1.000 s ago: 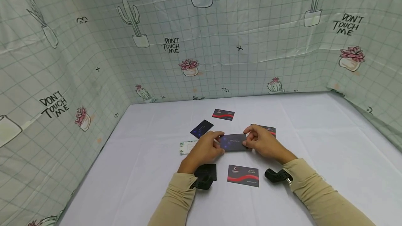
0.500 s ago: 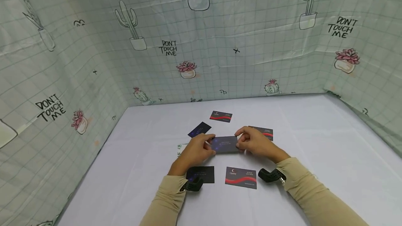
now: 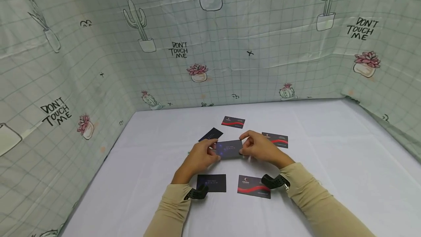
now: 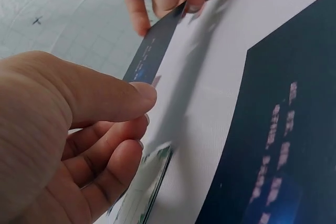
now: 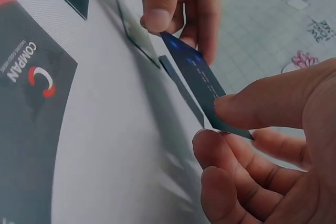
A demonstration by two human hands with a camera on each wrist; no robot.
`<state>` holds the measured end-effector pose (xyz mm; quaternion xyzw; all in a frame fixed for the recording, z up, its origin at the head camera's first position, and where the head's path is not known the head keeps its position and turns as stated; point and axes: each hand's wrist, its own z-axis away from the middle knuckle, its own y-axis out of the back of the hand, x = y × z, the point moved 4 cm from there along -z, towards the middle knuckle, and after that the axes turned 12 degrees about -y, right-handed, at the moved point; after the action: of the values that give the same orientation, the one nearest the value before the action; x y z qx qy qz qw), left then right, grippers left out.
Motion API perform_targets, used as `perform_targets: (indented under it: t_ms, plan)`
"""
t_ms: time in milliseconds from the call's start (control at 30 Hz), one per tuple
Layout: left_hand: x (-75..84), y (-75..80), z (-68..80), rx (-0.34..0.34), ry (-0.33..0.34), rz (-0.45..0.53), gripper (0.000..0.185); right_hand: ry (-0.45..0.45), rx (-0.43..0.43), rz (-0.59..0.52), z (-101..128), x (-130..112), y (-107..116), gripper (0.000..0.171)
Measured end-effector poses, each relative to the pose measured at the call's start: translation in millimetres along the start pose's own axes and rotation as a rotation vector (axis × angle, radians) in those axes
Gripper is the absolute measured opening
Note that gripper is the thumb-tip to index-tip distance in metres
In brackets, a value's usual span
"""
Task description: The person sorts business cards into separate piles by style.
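Note:
Both hands hold one dark business card (image 3: 229, 149) above the white table, printed with small pale text and a blue glow at its left end. My left hand (image 3: 199, 156) pinches the left end between thumb and fingers. The right end is gripped the same way by my right hand (image 3: 261, 148). In the right wrist view the card (image 5: 202, 85) is tilted, its lower edge close over the tabletop. A white card with green leaves (image 4: 144, 187) lies beneath my left hand, mostly hidden in the head view.
Dark cards with a red wave lie at the back (image 3: 233, 122), at the right (image 3: 279, 141) and at the front (image 3: 250, 190). A blue-black card (image 3: 212, 134) lies behind my left hand, another dark card (image 3: 217, 182) near my left wrist. A cactus-print cloth (image 3: 223, 32) surrounds the table.
Both hands have moved left together with the held card. More of the right red-wave card shows now, and the leafy card is nearly covered by my left hand.

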<state>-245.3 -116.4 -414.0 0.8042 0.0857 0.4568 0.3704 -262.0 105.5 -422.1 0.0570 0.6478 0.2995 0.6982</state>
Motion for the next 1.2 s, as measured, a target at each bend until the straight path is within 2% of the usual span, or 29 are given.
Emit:
perform_targets:
  t_ms: [367,533,767,1000,1200]
  plan:
    - [-2.6,4.3,5.0,0.011,0.027,0.015,0.06,0.013,-0.007,0.04,-2.1,2.0,-9.3,0.054]
    - [-3.0,1.5,3.4,-0.001,0.017,-0.04,0.059,0.004,0.011,0.105,-0.2,1.1,-8.7,0.053]
    - [-3.5,-3.2,-0.3,-0.031,-0.004,-0.176,0.056,-0.019,0.025,0.162,0.8,3.0,-7.5,0.049]
    - [-0.9,-5.3,-1.0,-0.072,-0.033,-0.252,0.051,-0.012,0.016,0.201,0.3,2.6,-6.3,0.049]
    - [0.4,-6.4,-1.4,-0.088,-0.031,-0.291,0.049,-0.016,0.013,0.209,-1.1,4.3,-5.1,0.048]
